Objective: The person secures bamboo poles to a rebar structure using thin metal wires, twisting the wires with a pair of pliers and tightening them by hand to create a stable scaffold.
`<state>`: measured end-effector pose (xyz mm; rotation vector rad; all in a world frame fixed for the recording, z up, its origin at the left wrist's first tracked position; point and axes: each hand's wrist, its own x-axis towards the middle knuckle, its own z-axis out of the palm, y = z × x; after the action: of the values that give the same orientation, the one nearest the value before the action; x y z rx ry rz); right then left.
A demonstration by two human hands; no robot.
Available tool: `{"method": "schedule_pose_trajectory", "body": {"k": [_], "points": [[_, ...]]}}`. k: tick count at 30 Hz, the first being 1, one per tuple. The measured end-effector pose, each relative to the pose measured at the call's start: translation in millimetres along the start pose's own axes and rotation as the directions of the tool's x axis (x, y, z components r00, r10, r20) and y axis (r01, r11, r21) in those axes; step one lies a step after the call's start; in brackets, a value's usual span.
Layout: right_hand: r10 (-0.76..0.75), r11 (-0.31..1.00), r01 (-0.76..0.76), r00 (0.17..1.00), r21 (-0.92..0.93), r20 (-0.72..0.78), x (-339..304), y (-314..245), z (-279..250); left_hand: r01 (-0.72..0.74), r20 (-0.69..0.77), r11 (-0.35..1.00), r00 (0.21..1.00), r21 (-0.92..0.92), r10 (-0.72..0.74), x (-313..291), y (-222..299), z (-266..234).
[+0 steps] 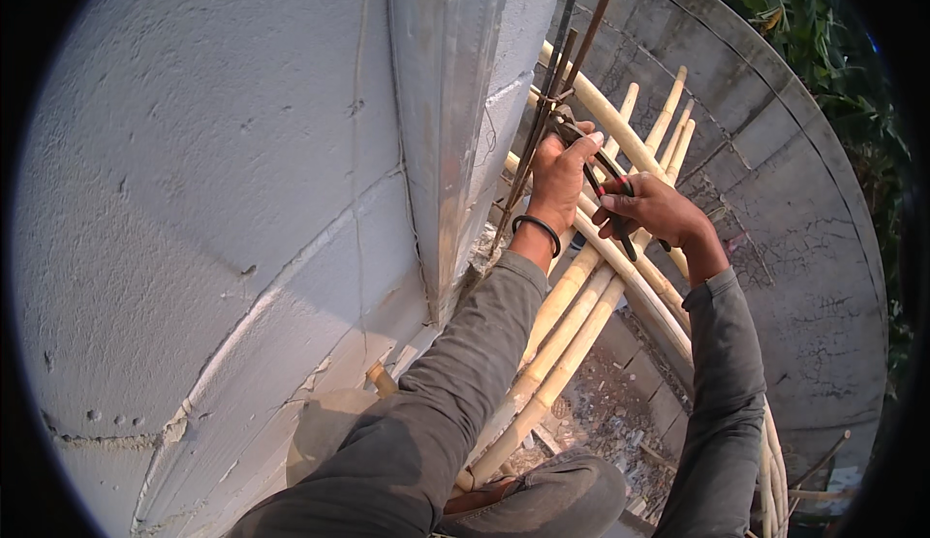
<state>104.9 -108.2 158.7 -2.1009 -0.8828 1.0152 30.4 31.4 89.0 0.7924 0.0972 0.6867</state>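
Note:
A pair of pincers with black handles and red bands points up and left toward several upright rusty steel bars. My right hand is closed on the handles, which stand slightly apart. Close to the bars, my left hand is closed at the jaw end, its thumb lying along the tool. The jaws are partly hidden by its fingers and sit by a tie around the bars; whether they bite on wire I cannot tell. A black band circles my left wrist.
Crossed bamboo poles run below and behind my hands. A grey block wall rises close on the left, with a metal-edged corner. Rubble lies far below. A curved concrete wall and green leaves stand to the right.

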Motion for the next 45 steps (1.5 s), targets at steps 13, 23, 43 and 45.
{"method": "schedule_pose_trajectory", "body": {"k": [13, 23, 43, 45], "points": [[-0.81, 0.304, -0.371, 0.385, -0.878, -0.443, -11.2, 20.5, 45.7, -0.007, -0.204, 0.974, 0.978, -0.227, -0.041, 3.3, -7.3, 43.3], [-0.359, 0.747, 0.065, 0.877, -0.662, -0.319, -15.9, 15.8, 26.5, 0.102, -0.237, 0.967, 0.97, 0.232, -0.046, -11.5, 12.0, 18.9], [-0.444, 0.739, 0.006, 0.757, -0.674, -0.479, -27.3, 56.3, 62.0, 0.071, -0.152, 0.946, 0.981, -0.315, -0.124, -6.6, -38.2, 27.2], [-0.137, 0.945, 0.029, 0.94, -0.327, -0.313, -36.2, 77.9, 69.6, 0.115, -0.091, 0.984, 0.988, -0.137, -0.128, -19.4, -47.0, 18.0]]}}
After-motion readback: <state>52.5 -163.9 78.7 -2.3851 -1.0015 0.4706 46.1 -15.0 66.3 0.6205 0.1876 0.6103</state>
